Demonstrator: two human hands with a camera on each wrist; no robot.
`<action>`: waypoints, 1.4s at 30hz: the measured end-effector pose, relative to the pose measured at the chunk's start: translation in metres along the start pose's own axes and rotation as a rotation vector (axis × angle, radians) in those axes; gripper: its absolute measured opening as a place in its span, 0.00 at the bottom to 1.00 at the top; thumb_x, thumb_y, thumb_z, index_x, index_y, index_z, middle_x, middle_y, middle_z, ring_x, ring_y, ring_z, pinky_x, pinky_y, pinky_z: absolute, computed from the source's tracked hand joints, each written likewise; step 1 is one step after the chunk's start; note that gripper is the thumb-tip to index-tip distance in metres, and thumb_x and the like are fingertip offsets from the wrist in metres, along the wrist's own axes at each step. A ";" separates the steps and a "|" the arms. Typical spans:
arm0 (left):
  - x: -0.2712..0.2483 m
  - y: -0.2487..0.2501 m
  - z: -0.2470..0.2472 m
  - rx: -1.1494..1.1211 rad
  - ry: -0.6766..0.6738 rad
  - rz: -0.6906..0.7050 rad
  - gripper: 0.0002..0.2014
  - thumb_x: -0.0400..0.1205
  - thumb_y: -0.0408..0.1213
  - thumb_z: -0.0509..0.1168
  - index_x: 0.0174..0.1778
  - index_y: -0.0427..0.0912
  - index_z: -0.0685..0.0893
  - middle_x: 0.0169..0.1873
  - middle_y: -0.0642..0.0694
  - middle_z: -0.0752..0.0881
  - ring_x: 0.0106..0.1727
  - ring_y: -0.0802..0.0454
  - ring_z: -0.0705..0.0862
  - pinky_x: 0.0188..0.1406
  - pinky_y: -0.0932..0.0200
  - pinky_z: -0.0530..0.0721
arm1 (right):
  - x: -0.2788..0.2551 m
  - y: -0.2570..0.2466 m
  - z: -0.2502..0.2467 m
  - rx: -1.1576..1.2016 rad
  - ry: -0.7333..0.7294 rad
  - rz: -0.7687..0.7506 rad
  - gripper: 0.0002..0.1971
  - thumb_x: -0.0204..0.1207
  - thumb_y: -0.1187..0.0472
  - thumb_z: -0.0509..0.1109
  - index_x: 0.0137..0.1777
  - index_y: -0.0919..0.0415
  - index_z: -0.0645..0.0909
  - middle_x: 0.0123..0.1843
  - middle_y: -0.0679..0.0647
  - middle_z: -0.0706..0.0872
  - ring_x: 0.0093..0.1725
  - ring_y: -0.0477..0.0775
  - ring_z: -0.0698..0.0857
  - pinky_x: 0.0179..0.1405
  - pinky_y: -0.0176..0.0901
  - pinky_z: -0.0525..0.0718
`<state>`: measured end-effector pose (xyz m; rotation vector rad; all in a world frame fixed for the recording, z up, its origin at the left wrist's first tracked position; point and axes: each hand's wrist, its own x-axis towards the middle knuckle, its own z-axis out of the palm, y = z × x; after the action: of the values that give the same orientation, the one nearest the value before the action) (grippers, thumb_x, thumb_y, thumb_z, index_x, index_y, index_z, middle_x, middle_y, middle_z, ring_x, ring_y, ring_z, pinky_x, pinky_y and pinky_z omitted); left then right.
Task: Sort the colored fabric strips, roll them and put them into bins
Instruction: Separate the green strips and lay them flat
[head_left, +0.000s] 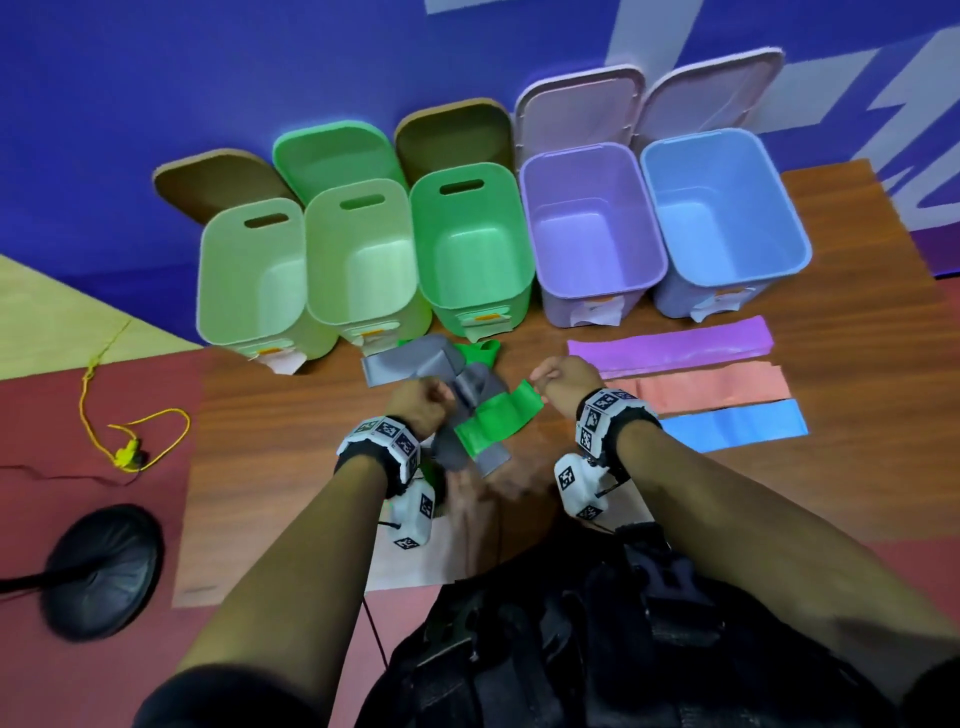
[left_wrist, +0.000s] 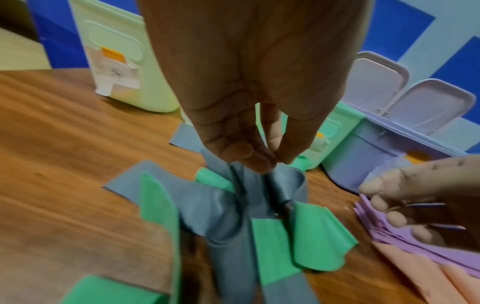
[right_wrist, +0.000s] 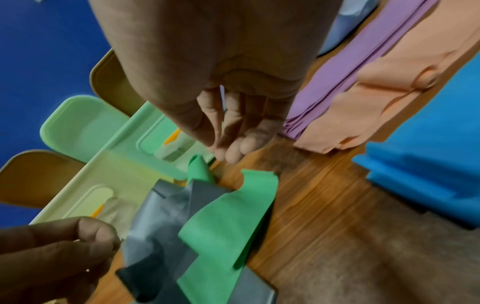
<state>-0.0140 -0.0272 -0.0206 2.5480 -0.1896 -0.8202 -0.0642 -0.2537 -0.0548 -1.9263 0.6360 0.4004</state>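
A tangle of grey strips (head_left: 415, 358) and green strips (head_left: 496, 423) lies on the wooden table (head_left: 291, 415) in front of the bins. My left hand (head_left: 421, 405) pinches a fold of a grey strip (left_wrist: 244, 197) between thumb and fingers and lifts it. Just beyond the free end of a green strip (right_wrist: 233, 207), my right hand (head_left: 563, 382) hovers; its fingers (right_wrist: 233, 148) hang loosely curled with nothing in them. Flat stacks of purple strips (head_left: 670, 345), salmon strips (head_left: 711, 389) and blue strips (head_left: 732, 423) lie to the right.
Three green bins (head_left: 249, 270), a purple bin (head_left: 592, 234) and a blue bin (head_left: 727, 208) stand open in a row at the table's far edge, lids leaning on the blue wall. On the floor to the left lie a yellow cord (head_left: 130, 441) and a black round base (head_left: 104, 566).
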 end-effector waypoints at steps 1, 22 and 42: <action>-0.001 -0.008 -0.003 -0.008 0.011 -0.004 0.06 0.78 0.31 0.68 0.38 0.46 0.83 0.40 0.43 0.89 0.47 0.43 0.87 0.47 0.56 0.82 | 0.000 -0.005 0.009 -0.029 -0.007 -0.014 0.13 0.74 0.70 0.65 0.37 0.51 0.85 0.42 0.51 0.89 0.42 0.53 0.85 0.50 0.42 0.84; 0.004 -0.056 0.006 -0.182 -0.109 -0.023 0.11 0.77 0.27 0.69 0.34 0.47 0.78 0.30 0.49 0.82 0.38 0.47 0.81 0.44 0.52 0.82 | -0.006 -0.020 0.074 -0.264 -0.066 -0.031 0.11 0.72 0.70 0.67 0.44 0.54 0.86 0.50 0.55 0.89 0.51 0.58 0.86 0.53 0.46 0.84; -0.014 -0.053 0.034 -0.142 -0.137 0.003 0.08 0.76 0.32 0.71 0.37 0.51 0.83 0.32 0.55 0.85 0.39 0.51 0.84 0.40 0.61 0.80 | -0.025 0.022 0.065 -0.184 -0.116 0.138 0.10 0.69 0.66 0.82 0.46 0.54 0.86 0.40 0.45 0.82 0.44 0.49 0.82 0.56 0.40 0.77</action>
<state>-0.0455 0.0108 -0.0628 2.3608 -0.1713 -0.9721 -0.0970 -0.1954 -0.0846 -2.0215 0.6767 0.6730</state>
